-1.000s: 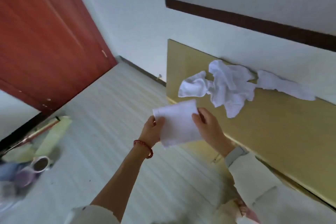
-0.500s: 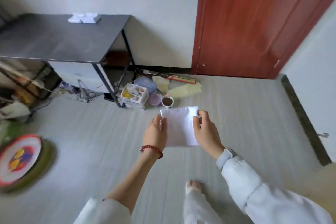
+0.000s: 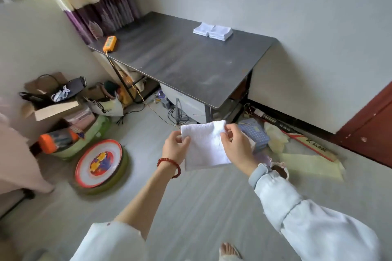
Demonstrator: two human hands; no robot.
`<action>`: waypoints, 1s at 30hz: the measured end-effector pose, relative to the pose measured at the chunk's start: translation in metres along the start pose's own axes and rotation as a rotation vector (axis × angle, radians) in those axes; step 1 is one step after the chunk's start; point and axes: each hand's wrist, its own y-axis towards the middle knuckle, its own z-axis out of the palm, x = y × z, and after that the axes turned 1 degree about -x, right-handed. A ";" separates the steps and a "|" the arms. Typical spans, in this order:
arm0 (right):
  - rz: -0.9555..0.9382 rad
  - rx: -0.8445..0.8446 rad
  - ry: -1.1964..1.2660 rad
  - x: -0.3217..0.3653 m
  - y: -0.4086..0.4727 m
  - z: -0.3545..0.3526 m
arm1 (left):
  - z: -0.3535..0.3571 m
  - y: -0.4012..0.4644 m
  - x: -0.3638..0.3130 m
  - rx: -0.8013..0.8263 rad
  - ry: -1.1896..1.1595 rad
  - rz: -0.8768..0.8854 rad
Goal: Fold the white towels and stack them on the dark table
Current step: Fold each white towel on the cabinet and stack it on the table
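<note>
1. A folded white towel [image 3: 204, 145] is held up in the air in front of the person, above the grey floor [image 3: 191, 201]. It looks soft and bumpy, and its shape is close to a square.
2. The towel's left edge is pinched by the left hand [image 3: 175, 149], with the thumb on the front and the fingers curled behind.
3. The towel's top right corner is pinched by the right hand [image 3: 237, 148], between the thumb and the bent fingers.
4. A string of red beads [image 3: 169, 163] is worn on the left wrist. A pale, soft sleeve [image 3: 297, 214] is seen on the right arm.
5. The dark table [image 3: 191, 59] is flat and smooth, with thin dark legs. It is set against the wall, well beyond the hands.
6. Two low stacks of folded white towels [image 3: 212, 31] are laid side by side on the far part of the table, touching each other.
7. An orange box-shaped gadget [image 3: 109, 43] is laid near the table's left corner.
8. A round tray [image 3: 98, 163] with red, yellow and blue colours is seen on the floor.
9. The letters "GLASS" can be read on a long flat package [image 3: 309, 146] on the floor at the right.
</note>
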 end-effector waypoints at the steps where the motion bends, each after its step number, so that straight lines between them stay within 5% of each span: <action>1: -0.019 0.029 -0.005 0.010 0.023 0.016 | -0.013 0.022 -0.001 -0.013 -0.031 -0.034; 10: 0.012 0.171 0.001 0.066 0.231 0.171 | -0.092 0.260 0.008 0.031 -0.074 -0.088; 16: 0.257 0.329 0.198 0.108 0.371 0.248 | -0.132 0.448 -0.007 0.143 0.071 -0.054; 30: 0.463 -0.118 0.199 0.091 0.643 0.261 | -0.021 0.749 -0.134 0.331 0.064 0.013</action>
